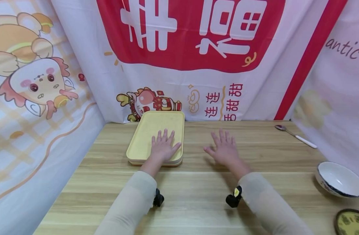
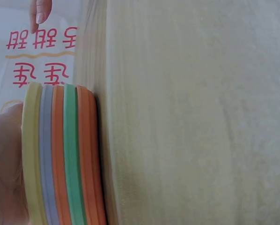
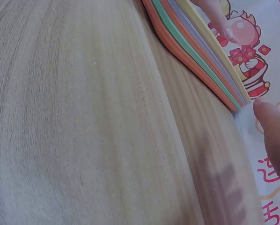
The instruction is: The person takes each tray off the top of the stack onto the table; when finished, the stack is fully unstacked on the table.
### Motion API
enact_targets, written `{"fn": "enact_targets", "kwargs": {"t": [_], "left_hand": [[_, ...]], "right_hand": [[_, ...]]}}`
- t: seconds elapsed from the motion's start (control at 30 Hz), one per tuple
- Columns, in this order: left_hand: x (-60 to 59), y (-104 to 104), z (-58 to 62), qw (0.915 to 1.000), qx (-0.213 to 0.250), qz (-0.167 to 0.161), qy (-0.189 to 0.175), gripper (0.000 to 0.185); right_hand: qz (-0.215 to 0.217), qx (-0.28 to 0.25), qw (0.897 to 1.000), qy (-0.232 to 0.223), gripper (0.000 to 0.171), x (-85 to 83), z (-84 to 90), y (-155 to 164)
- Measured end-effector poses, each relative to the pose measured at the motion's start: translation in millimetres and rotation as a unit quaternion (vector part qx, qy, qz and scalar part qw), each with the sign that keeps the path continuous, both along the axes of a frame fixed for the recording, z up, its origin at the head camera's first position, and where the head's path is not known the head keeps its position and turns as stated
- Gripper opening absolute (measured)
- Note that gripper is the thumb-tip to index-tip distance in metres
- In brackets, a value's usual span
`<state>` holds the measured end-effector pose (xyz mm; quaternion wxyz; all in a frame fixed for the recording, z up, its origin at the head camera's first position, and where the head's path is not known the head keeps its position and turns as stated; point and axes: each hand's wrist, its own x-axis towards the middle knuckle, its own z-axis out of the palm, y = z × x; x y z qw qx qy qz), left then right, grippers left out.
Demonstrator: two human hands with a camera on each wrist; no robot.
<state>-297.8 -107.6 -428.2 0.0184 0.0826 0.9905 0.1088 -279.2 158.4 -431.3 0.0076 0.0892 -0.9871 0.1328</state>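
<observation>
A stack of several shallow rectangular trays (image 1: 145, 135) lies at the back of the table, left of the middle. The top one is pale yellow; the coloured edges (image 2: 70, 154) beneath are lilac, orange and green in the left wrist view. My left hand (image 1: 163, 149) is over the yellow tray with its fingers spread and straight; whether it touches the surface I cannot tell. To the right of the stack, my right hand (image 1: 225, 150) is held above the wooden table with fingers spread, a shadow below it, and nothing in its grasp.
At the right edge stands a white bowl (image 1: 339, 178) with a dark rim. Behind it lies a spoon (image 1: 297, 135) with a white handle, and in the near right corner a round yellow patterned object (image 1: 352, 223) is partly cut off. Printed cloths (image 1: 226, 75) hang around the wooden table (image 1: 185, 202).
</observation>
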Motion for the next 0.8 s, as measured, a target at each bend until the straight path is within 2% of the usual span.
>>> {"fn": "enact_targets", "kwargs": {"t": [0.27, 0.37, 0.47, 0.53, 0.63, 0.7, 0.8], "left_hand": [[-1.7, -5.9, 1.4, 0.9996, 0.021, 0.005, 0.016, 0.074], [2.5, -21.6, 5.0, 0.998, 0.05, 0.006, 0.039, 0.079], [13.0, -47.8, 8.5, 0.9925, 0.103, 0.006, 0.065, 0.084], [22.7, -69.0, 9.3, 0.9837, 0.163, 0.015, 0.075, 0.085], [36.0, -101.5, 5.9, 0.9612, 0.263, 0.043, 0.07, 0.085], [42.6, -122.0, 1.7, 0.946, 0.313, 0.067, 0.051, 0.088], [47.9, -143.8, -4.9, 0.9277, 0.361, 0.094, 0.009, 0.097]], "right_hand": [[0.001, -0.018, 1.0, 0.005, 0.084, -1.9, -3.0, -1.3], [0.006, -0.042, 0.999, 0.009, 0.085, -1.4, -4.9, -7.7], [0.012, -0.1, 0.995, 0.011, 0.083, 0.9, -9.3, -18.3], [0.014, -0.161, 0.987, 0.003, 0.079, 3.6, -12.7, -27.3], [0.018, -0.241, 0.97, -0.009, 0.077, 7.6, -18.6, -41.9], [0.018, -0.286, 0.958, -0.022, 0.078, 10.7, -22.4, -53.5], [0.024, -0.331, 0.943, -0.038, 0.082, 14.7, -27.0, -69.6]]}}
